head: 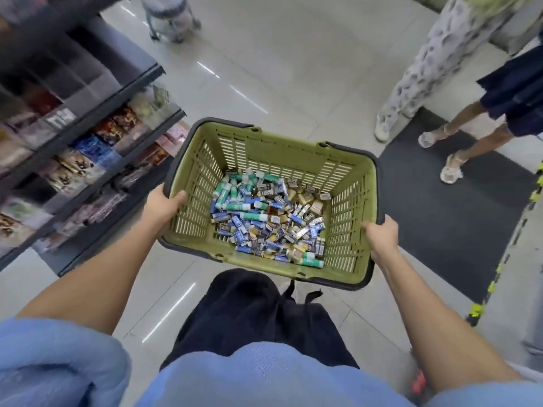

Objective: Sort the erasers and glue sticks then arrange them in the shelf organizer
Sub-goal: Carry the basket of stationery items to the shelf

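Left hand (pixel 163 207) grips basket (pixel 264 145) rim at 9 o'clock, right hand (pixel 380 239) at 4 o'clock; erasers (pixel 299 218), glue sticks (pixel 249 216) inside.

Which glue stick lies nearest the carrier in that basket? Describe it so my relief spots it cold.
Start at the green basket held by its rim in the left hand and right hand. Go to the near edge of the heap, towards the right hand. There a teal glue stick lies alone by the near wall; the other teal sticks crowd the heap's far left.
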Demonstrator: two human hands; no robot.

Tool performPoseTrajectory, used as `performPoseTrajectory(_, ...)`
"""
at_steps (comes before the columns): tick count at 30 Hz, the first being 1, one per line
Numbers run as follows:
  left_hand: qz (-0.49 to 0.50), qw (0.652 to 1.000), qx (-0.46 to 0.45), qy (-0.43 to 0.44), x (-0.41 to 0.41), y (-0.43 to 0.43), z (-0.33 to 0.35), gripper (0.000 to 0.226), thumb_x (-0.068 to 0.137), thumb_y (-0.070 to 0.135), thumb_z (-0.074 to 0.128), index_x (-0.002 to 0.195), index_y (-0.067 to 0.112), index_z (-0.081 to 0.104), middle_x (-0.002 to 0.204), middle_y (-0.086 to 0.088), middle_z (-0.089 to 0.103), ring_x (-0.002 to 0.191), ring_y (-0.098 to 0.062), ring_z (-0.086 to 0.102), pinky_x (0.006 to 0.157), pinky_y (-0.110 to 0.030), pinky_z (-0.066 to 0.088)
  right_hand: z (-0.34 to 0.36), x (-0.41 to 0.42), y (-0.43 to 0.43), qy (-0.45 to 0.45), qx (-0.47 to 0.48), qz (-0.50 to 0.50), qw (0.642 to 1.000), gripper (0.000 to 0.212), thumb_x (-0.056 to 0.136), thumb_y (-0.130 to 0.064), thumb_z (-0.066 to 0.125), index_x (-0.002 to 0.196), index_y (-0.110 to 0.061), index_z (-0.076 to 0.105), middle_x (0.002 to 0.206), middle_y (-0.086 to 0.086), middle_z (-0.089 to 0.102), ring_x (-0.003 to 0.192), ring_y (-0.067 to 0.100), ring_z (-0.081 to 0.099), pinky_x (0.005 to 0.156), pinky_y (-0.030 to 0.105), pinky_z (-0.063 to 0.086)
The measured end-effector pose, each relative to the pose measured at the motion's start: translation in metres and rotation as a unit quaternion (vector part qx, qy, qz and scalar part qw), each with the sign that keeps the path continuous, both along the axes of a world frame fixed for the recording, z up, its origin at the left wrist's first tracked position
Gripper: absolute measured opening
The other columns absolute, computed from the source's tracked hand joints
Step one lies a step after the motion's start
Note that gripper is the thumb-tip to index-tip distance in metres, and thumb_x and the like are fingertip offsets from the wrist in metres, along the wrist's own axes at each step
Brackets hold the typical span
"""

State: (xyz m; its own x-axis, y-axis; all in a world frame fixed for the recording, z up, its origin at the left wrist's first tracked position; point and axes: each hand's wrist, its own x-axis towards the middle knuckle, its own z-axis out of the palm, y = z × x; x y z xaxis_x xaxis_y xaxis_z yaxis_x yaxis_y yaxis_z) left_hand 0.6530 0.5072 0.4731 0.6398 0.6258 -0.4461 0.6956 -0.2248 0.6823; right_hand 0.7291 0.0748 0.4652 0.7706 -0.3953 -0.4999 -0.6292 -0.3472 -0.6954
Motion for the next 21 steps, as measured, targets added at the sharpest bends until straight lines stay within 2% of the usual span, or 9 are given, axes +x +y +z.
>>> performPoseTrajectory(3,0.022,1.000,-0.004,-0.008,0.053,0.007,-0.002,0.034,0.083,0.030,0.067,0.112,0.014,0.060,0.102,-0.006,0.065,0.098,-0.031,0.063,0.091,-0.042,0.049,0.002,0.071,0.003,0.001,-0.007,0.026,1.000,0.015,0.080,-0.009,0.059,0.091,-0.019,0.059,0.091,0.008,0.066,0.083,0.029,0.062,0.079,0.042,0.054)
performPoseTrajectory(6,0.032,0.999,-0.011,-0.012,0.112,0.020,-0.013,0.030,0.083,0.031,0.066,0.108,0.017,0.060,0.106,-0.009,0.067,0.098,-0.032,0.064,0.092,-0.048,0.050,-0.003,0.143,0.015,-0.003,-0.001,0.043,0.999,0.014,0.079,-0.007,0.058,0.087,-0.019,0.058,0.084,0.007,0.063,0.073,0.025,0.059,0.068,0.035,0.050)
performPoseTrajectory(12,0.065,0.998,-0.016,-0.002,0.224,0.047,-0.025,0.039,0.084,0.030,0.066,0.117,0.011,0.059,0.109,-0.010,0.066,0.101,-0.031,0.062,0.094,-0.046,0.049,-0.015,0.279,0.045,0.009,-0.008,0.059,0.998,0.020,0.077,-0.008,0.061,0.091,-0.022,0.059,0.081,-0.001,0.065,0.079,0.025,0.065,0.077,0.042,0.056)
performPoseTrajectory(17,0.082,0.996,-0.015,0.009,0.316,0.064,-0.019,0.037,0.085,0.032,0.065,0.116,0.013,0.059,0.111,-0.010,0.065,0.102,-0.031,0.062,0.094,-0.046,0.049,-0.021,0.390,0.068,0.025,-0.011,0.073,0.997,0.021,0.077,-0.010,0.062,0.095,-0.021,0.058,0.092,0.006,0.067,0.086,0.030,0.065,0.081,0.048,0.056)
performPoseTrajectory(21,0.104,0.994,-0.026,0.009,0.392,0.074,-0.022,0.031,0.086,0.029,0.064,0.112,0.014,0.060,0.108,-0.010,0.066,0.101,-0.032,0.062,0.093,-0.047,0.049,-0.027,0.487,0.084,0.026,-0.002,0.097,0.995,0.023,0.079,-0.005,0.060,0.100,-0.015,0.061,0.086,0.006,0.067,0.078,0.026,0.064,0.076,0.041,0.056)
